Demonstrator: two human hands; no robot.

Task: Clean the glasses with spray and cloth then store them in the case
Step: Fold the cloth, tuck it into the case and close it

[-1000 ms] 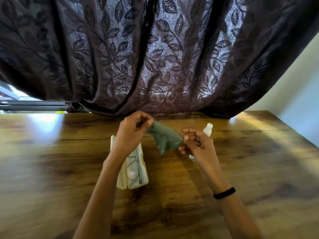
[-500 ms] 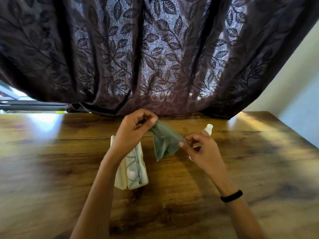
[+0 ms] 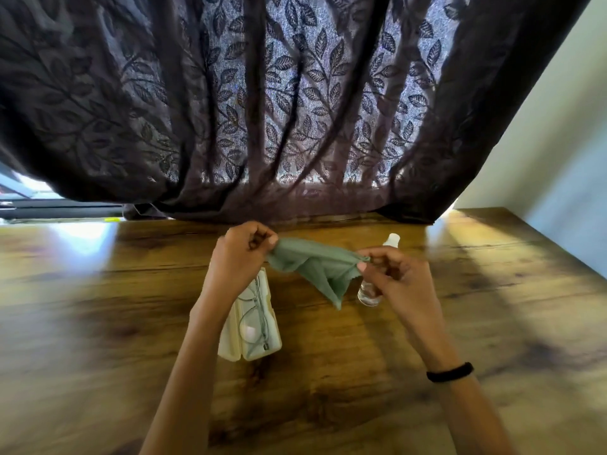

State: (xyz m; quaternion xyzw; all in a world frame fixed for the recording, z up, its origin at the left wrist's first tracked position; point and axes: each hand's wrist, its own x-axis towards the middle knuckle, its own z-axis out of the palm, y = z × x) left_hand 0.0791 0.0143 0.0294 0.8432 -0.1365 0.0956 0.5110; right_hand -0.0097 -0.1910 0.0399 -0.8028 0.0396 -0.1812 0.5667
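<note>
Nearest, two bare forearms rise from the bottom edge of the view, and a black band circles the right wrist at about four o'clock from the middle of the wooden table. Just beyond the left forearm, a cream glasses case lies open on the table, its long side running away from the viewer, and the thin-framed glasses rest folded inside it; the far end of the case is hidden under the left wrist. Above the table, the left hand is closed, thumb and fingers pinched on one corner of a green cloth. At three o'clock from it, the right hand pinches the opposite corner between thumb and forefinger, its other fingers curled in. So the cloth hangs stretched between both hands, its top edge fairly taut and a loose point drooping toward six o'clock, clear of the table surface. Just behind the right hand stands a small clear spray bottle, upright on the table with its white cap showing above the fingers; the hand covers its middle. Farther back, at twelve o'clock, a dark curtain with a leaf pattern hangs down to the table's far edge, and a pale wall runs along at two o'clock.
</note>
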